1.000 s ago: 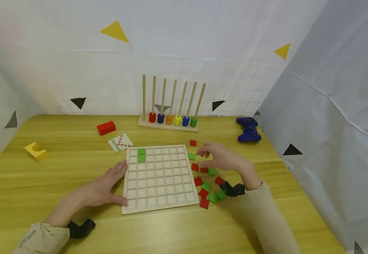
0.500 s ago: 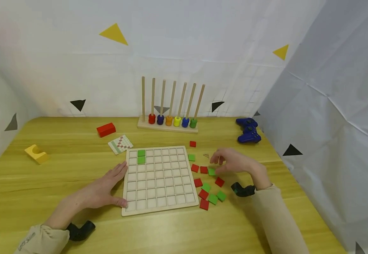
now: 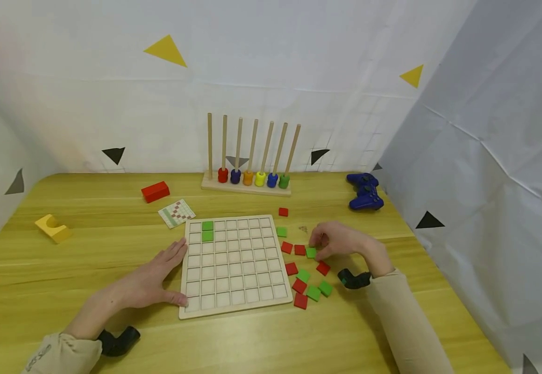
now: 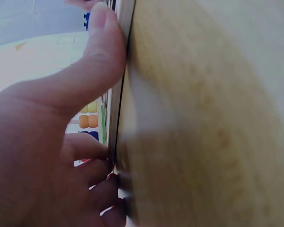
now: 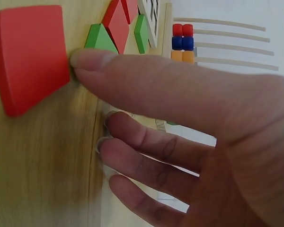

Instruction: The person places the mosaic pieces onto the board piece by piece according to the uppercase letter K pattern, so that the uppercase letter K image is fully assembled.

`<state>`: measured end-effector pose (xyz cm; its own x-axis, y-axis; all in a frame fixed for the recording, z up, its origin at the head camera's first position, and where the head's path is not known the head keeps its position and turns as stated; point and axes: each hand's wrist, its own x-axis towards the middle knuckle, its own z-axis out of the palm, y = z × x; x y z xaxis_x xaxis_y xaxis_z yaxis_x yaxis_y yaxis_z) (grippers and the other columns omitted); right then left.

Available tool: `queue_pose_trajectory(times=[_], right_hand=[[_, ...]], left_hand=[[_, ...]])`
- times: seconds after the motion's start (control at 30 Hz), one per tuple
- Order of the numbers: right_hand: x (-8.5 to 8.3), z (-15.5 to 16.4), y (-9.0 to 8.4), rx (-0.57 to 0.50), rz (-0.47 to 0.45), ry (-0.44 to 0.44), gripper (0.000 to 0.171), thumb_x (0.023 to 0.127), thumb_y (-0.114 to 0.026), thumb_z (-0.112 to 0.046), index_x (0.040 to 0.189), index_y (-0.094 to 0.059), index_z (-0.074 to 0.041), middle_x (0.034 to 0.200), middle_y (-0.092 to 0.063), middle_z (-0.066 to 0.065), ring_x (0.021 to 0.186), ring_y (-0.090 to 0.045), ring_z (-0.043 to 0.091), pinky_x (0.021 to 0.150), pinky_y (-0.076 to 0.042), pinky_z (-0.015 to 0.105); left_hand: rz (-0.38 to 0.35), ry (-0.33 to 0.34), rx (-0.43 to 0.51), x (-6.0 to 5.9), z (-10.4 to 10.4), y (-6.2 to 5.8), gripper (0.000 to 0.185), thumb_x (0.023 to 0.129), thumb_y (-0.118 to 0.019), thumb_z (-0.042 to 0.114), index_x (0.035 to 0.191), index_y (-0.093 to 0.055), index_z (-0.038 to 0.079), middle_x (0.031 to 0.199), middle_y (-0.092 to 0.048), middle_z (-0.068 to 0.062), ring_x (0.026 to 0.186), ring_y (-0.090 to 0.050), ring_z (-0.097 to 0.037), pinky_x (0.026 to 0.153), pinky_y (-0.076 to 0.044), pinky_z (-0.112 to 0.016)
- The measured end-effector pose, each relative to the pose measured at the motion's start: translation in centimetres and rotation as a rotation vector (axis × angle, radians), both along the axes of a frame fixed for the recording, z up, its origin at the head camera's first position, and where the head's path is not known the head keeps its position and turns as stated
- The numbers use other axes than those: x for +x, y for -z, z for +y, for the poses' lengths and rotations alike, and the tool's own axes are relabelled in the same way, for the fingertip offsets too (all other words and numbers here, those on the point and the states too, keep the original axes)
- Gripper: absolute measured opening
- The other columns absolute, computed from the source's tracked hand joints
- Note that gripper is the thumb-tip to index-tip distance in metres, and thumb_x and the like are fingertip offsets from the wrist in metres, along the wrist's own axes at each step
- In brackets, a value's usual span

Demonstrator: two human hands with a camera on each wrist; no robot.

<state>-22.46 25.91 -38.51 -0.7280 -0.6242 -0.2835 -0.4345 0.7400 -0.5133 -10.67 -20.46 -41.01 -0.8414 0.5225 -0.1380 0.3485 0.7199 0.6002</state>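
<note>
Nearest: left hand [image 3: 150,283] flat along the left edge of a square pale wooden grid board [image 3: 233,308], with thumb and fingers spread wide; apparently steadying. To the board's right, flat red square tiles [image 3: 300,301] and flat green square tiles [image 3: 313,293], loosely scattered. A little farther, right hand [image 3: 341,240] low over the scatter, with thumb and fingers bent narrow at one bright green square tile [image 3: 311,253] just beside a red neighbour; cannot tell pinch from mere touch. Toward the board's far left corner, two seated green tiles [image 3: 207,236] in one column. Beyond: small printed pattern card [image 3: 176,213], then wooden bead rack [image 3: 245,190].

Judged step: picking up that green tile. Next move calls for a sure pinch, then lifting clear of the red neighbour.
</note>
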Motion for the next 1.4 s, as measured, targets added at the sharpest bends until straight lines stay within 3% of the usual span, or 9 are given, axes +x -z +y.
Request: queue_pose_trajectory(times=[0.37,1.4], right_hand=[[-0.5,0.3,0.6,-0.031,0.018,0.088,0.023,0.080,-0.085,-0.021,0.097,-0.072,-0.011,0.091,-0.067,0.000,0.079,-0.060,0.012,0.073,-0.052,0.029],[-1.0,0.7,1.2,-0.015,0.121,0.025,0.017,0.082,-0.083,-0.027,0.091,-0.076,-0.015,0.089,-0.066,-0.004,0.078,-0.061,0.007,0.073,-0.053,0.025]], left_hand=[[0.002,-0.002,-0.008,0.0,0.0,0.2,0.121,0.076,-0.073,0.066,0.158,-0.017,-0.003,0.167,-0.004,-0.021,0.150,-0.009,-0.049,0.117,-0.018,-0.067],[-0.004,-0.005,0.000,0.0,0.0,0.0,0.120,0.076,-0.074,0.064,0.158,-0.017,-0.003,0.167,-0.004,-0.020,0.150,-0.007,-0.049,0.116,-0.017,-0.068]])
